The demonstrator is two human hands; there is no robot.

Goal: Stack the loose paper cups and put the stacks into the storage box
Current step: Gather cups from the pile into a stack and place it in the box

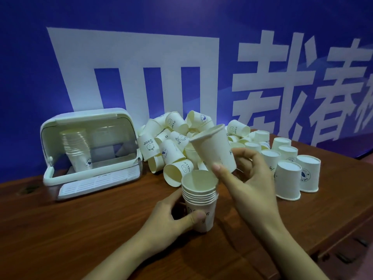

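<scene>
Left hand: the left hand (171, 216) is wrapped round the lower wall of the cup stack (199, 201), thumb across the front and fingers curled behind it.
Cup stack: upright on the worktop (80, 229), mouths up, several rims showing one above another, right at the front centre.
Right hand: the right hand (248, 174) pinches a single cup (214, 149) by its lower end, thumb on the near side and fingers curled round the far side.
Single cup: lifted clear of the worktop, tilted, its flat end pointing up and to the left, hanging just above and behind the stack's open mouth without touching it.
Loose pile: a heap of loose cups (173, 142) lies tumbled on its sides behind the stack, between the box and the standing cups, prints reading "HELLO" and "Bear" facing out.
Upside-down cups: a group of inverted cups (288, 178) stands on the right part of the worktop, bases up, close together in rows.
Storage box: the storage box (90, 156) sits at the left rear, its clear cover swung up, white handle to the front.
Box contents: one tall stored stack (77, 148) stands inside, at the left of the box.
Backdrop: a blue banner (181, 47) with big white characters rises straight behind the worktop.
</scene>
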